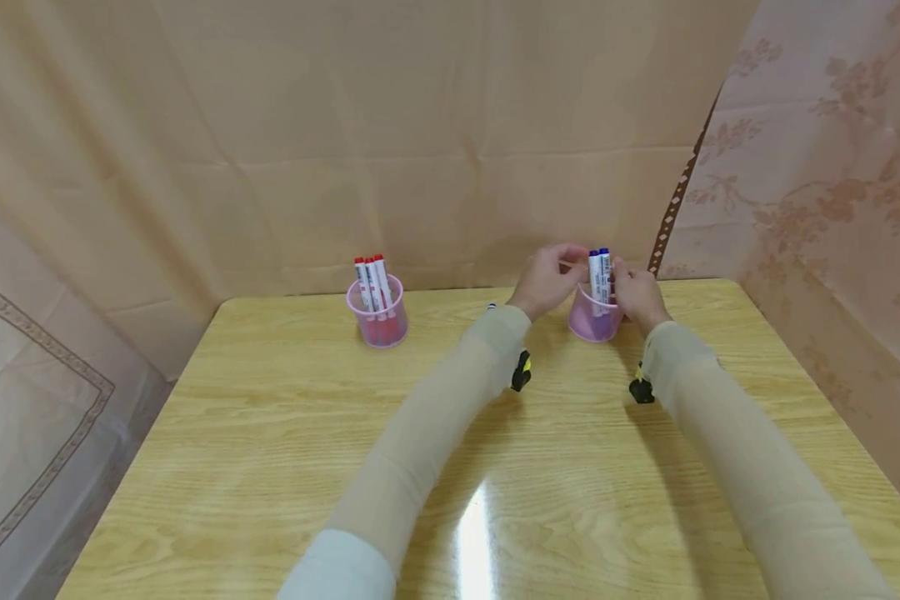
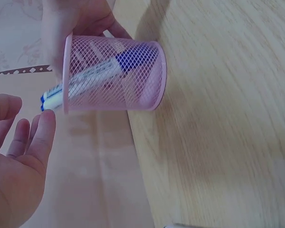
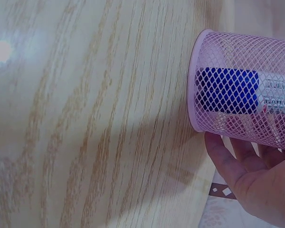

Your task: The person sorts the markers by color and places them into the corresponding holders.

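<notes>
A pink mesh pen cup (image 1: 591, 323) stands at the table's back right, holding two white markers with blue ends (image 1: 600, 275). My right hand (image 1: 640, 297) holds the cup from its right side; in the right wrist view its fingers (image 3: 223, 159) reach round the mesh. To the cup's left is my left hand (image 1: 546, 279), its fingers loosely bent beside the markers' upper ends. In the left wrist view a fingertip (image 2: 48, 116) comes close to the marker ends, and nothing is pinched; whether it touches them I cannot tell.
Another pink mesh cup (image 1: 382, 329) with several red-capped white markers (image 1: 375, 283) stands at the back left. Just behind my left sleeve, the tip of a small white and dark object (image 1: 492, 307) shows. A beige curtain (image 1: 450, 167) hangs behind the wooden table (image 1: 270, 433).
</notes>
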Tool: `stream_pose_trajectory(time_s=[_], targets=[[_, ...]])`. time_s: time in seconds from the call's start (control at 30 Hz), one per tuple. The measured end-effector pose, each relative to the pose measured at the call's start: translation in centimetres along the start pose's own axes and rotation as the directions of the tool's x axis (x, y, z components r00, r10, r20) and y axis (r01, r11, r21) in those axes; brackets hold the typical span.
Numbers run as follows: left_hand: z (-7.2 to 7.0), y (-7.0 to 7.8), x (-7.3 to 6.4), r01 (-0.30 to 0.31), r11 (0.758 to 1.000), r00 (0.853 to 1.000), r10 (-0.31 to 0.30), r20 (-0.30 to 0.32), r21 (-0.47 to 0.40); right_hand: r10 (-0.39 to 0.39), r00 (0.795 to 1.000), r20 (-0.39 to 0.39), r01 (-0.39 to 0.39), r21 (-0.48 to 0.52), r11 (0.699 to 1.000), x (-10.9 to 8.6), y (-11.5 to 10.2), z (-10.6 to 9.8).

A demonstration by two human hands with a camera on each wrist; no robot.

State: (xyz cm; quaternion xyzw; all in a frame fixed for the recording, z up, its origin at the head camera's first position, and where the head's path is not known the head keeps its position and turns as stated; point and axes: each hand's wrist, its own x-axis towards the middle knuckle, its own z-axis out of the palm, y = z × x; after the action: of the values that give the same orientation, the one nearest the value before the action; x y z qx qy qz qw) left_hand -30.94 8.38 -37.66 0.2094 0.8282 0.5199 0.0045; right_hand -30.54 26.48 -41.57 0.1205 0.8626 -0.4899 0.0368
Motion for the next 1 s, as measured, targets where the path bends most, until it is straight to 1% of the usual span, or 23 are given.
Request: stream_pose_trajectory(time_s=[0.2, 0.43, 0.5, 0.67, 0.77, 0.83, 0.9, 1.0], targets=[[-1.5, 0.0, -0.3, -0.014, 1.000, 1.000, 0.014, 0.002, 0.008, -0.002, 1.000, -0.008, 0.002, -0.013, 1.000, 0.1, 0.0, 0.0], [-4.1, -0.3, -0.7, 0.035, 0.998, 0.999, -0.036, 0.005, 0.046, 0.009, 1.000, 0.002, -0.009, -0.024, 1.000, 0.2, 0.1, 0.1], [-4.9, -0.4, -0.7, 0.036, 0.998, 0.999, -0.036, 0.004, 0.052, 0.015, 1.000, 0.001, -0.015, -0.020, 1.000, 0.1, 0.1, 0.0], [-6.7, -0.5, -1.1, 0.055, 0.991, 0.998, -0.055, -0.003, 0.121, 0.032, 0.999, 0.016, -0.032, -0.017, 0.999, 0.2, 0.1, -0.1], [-7.3, -0.7, -1.5, 0.091, 0.981, 0.996, -0.093, 0.003, 0.172, 0.038, 0.999, 0.020, -0.038, -0.018, 0.999, 0.3, 0.1, -0.1], [-7.5, -0.9, -1.8, 0.128, 0.968, 0.991, -0.133, 0.008, 0.215, 0.037, 0.999, 0.017, -0.036, -0.021, 0.999, 0.3, 0.1, -0.1], [-7.7, -1.2, -2.2, 0.171, 0.948, 0.983, -0.181, 0.014, 0.268, 0.033, 0.999, 0.011, -0.033, -0.021, 0.999, 0.4, 0.2, -0.1], [-7.8, -1.8, -2.7, 0.240, 0.914, 0.966, -0.257, 0.009, 0.326, 0.023, 1.000, 0.006, -0.022, -0.026, 0.999, 0.4, 0.2, 0.0]])
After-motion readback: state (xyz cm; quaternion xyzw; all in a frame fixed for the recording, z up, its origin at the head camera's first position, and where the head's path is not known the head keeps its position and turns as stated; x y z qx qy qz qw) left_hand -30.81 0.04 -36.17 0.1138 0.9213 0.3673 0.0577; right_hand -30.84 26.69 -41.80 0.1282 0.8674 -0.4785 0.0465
